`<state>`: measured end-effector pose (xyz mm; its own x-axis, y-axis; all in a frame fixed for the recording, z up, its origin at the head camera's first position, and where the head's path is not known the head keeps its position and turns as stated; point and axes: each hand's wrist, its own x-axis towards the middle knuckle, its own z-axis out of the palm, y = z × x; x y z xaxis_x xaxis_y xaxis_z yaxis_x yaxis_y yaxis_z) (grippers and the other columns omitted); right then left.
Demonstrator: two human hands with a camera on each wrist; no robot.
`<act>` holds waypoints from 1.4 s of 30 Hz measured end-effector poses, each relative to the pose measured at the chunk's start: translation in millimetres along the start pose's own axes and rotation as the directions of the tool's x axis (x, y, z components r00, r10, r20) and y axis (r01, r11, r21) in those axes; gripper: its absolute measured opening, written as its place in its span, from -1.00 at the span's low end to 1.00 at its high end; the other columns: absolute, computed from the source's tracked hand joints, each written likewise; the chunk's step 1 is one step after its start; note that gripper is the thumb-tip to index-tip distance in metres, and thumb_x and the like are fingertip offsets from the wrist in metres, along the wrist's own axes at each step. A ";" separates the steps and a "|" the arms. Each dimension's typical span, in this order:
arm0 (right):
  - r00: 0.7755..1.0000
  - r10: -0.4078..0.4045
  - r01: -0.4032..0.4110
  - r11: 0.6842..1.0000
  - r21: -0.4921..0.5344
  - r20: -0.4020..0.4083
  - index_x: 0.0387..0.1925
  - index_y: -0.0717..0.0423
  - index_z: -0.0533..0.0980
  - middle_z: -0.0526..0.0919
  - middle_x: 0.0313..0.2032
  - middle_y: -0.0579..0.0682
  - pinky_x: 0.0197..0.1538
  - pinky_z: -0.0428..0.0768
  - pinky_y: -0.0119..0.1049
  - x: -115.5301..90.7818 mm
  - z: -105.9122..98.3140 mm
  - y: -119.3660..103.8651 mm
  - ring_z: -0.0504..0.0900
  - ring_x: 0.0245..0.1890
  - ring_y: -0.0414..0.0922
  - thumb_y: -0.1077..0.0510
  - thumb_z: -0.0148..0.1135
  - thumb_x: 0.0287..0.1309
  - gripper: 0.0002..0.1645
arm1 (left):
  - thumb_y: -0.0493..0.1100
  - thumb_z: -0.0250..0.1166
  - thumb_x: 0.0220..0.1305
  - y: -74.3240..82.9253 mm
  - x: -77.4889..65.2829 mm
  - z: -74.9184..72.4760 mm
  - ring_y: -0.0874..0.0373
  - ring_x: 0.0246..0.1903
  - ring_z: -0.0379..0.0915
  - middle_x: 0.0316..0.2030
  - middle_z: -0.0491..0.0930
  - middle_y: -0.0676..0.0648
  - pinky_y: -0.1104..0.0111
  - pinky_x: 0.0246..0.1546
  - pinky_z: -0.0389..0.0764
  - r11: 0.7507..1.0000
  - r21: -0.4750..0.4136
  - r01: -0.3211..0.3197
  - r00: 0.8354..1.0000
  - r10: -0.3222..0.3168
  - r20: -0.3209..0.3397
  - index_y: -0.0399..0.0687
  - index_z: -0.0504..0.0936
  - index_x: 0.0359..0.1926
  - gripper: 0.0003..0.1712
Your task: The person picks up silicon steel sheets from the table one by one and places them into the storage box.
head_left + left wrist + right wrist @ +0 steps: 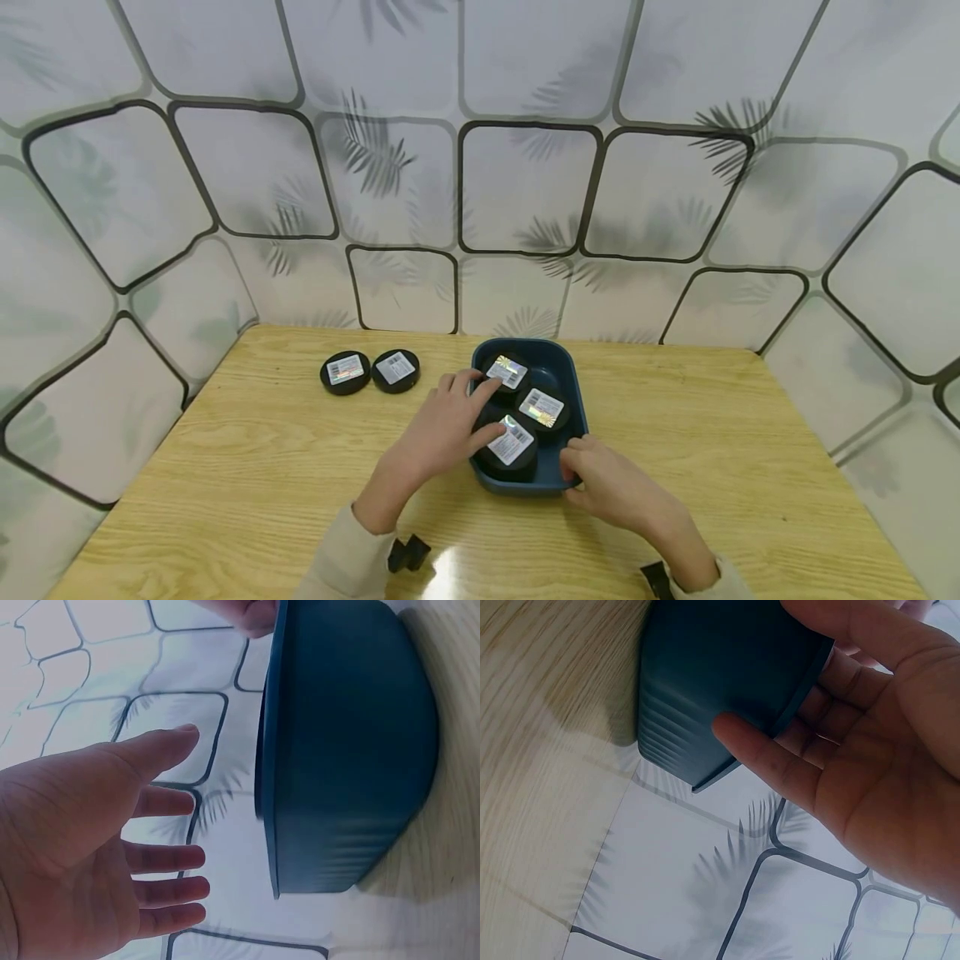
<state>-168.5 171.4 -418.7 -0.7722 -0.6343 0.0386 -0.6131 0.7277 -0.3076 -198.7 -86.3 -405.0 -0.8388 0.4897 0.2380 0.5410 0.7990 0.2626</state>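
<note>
A dark blue plastic bin [573, 379] sits on the table with three round black tins inside, each with a shiny white label. My left hand [442, 425] hovers over the bin's left rim, above the labelled tins. In the left wrist view the fingers of that hand [82, 840] are extended and apart from the bin wall [345, 757], holding nothing. My right hand [618, 492] grips the bin's near right corner. The right wrist view has its fingers [772, 761] round the rim of the bin [712, 682].
Two more black tins, a left one [345, 372] and a right one [396, 371], lie side by side on the wooden table [262, 450], left of the bin. A patterned backdrop [525, 192] rises behind the table and along both sides.
</note>
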 end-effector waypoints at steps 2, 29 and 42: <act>1.000 -0.002 0.002 1.000 0.001 0.002 -0.52 -0.02 0.45 0.37 -0.47 -0.23 -0.36 0.40 -0.36 0.7 -0.7 0.0 0.30 -0.41 -0.26 0.28 0.47 -0.08 -0.70 | 0.18 0.25 0.35 -4.3 0.0 -2.6 -0.30 0.20 0.32 0.27 0.34 -0.33 -0.11 0.07 0.49 1.000 -0.007 0.012 1.000 -0.012 -0.016 -0.05 0.36 0.41 -0.27; 0.999 -0.033 0.033 0.999 0.021 -0.010 -0.53 -0.03 0.44 0.36 -0.47 -0.24 -0.36 0.39 -0.38 7.9 -1.8 2.6 0.30 -0.42 -0.28 0.28 0.44 -0.11 -0.71 | -0.07 0.26 0.39 -120.6 -31.5 -38.5 -0.50 0.19 0.19 0.26 0.24 -0.50 -0.28 0.05 0.36 0.950 -0.107 0.294 0.935 -0.309 -0.175 -0.23 0.30 0.40 -0.33; 0.999 -0.030 0.030 0.999 0.010 -0.030 -0.54 -0.06 0.43 0.34 -0.49 -0.27 -0.35 0.39 -0.39 -0.7 5.1 3.3 0.29 -0.42 -0.30 0.28 0.45 -0.12 -0.68 | -0.16 0.15 0.35 -169.1 -46.7 -33.5 -0.59 0.28 -0.06 0.33 0.04 -0.59 -0.38 0.09 0.23 0.865 -0.154 0.477 0.865 -0.493 -0.092 -0.30 0.16 0.45 -0.27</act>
<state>-169.2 172.9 -424.6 -0.7580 -0.6477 0.0765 -0.6345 0.7053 -0.3162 -249.0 -256.0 -429.3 -0.9867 -0.0025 0.1628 0.0778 0.8711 0.4849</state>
